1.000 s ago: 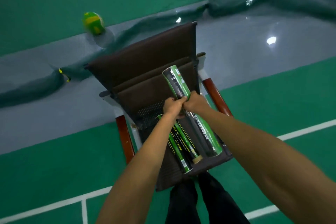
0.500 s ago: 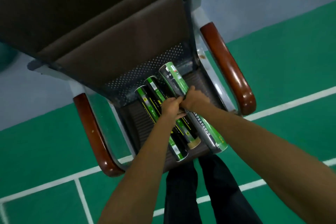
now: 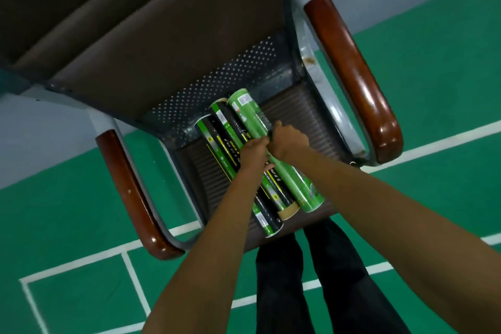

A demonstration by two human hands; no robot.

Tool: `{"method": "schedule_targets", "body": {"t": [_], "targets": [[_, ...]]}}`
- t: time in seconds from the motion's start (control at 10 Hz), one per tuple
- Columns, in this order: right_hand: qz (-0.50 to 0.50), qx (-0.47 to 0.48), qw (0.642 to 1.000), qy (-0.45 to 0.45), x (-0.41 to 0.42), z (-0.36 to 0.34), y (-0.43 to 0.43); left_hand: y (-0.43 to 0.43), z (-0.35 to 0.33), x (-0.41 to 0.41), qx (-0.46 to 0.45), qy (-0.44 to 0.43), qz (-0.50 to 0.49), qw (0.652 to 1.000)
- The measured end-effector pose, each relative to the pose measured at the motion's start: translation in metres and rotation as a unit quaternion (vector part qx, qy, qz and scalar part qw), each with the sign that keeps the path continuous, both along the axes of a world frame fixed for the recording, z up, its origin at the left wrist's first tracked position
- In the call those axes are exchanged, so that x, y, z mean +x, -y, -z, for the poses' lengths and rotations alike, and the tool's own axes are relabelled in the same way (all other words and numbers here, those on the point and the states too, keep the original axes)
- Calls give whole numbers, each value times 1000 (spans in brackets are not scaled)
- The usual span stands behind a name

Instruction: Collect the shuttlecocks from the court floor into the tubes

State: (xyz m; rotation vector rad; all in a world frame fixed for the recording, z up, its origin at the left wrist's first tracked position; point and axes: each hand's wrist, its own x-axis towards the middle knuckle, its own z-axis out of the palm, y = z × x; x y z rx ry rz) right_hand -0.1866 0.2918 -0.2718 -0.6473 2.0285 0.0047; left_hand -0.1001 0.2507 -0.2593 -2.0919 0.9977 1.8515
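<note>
Three tubes are laid side by side on the chair seat, all touching. Long axes run from the seat's back edge to its front edge, skewed toward the front right corner.

- green tube: outermost on the right. Its far end is at the perforated back and its near end at the front edge.
- middle tube: dark, with a tan cardboard end shown at the front edge.
- left tube: dark with green stripes. Its near end is pushed slightly past the front edge.

The right hand is placed at the green tube's mid-length, with the fingers curled over the top, so a grip on it is read. The left hand is set just beside it, touching it, across the middle tube and up against the green one. Its fingers are hidden behind the knuckles, so whether anything is held cannot be told.

Key relation: the green tube is crossed by both hands at the balance point, square to its axis. The right hand is on the free outer side and is the nearer one. Any lift should therefore come off level, and any release should leave the tube resting against its neighbour. Roll toward the right armrest is judged the only real risk.

No shuttlecocks are seen on the court floor in view. Whether the tubes are full cannot be checked.
</note>
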Motion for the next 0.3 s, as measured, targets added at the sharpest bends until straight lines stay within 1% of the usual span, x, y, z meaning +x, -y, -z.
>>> {"method": "schedule_targets", "body": {"t": [0.1,0.2,0.3], "targets": [[-9,-12,1000,-12,-22,-39,5,9,-29,-27,-24,-11,41,999],[2,-38,998,-49,-58,-89,16,23,-72,-66,-57,-53,61,995],[39,-79,992,-88,-95,-144,21,32,-126,-103,-97,-101,89,986]]}}
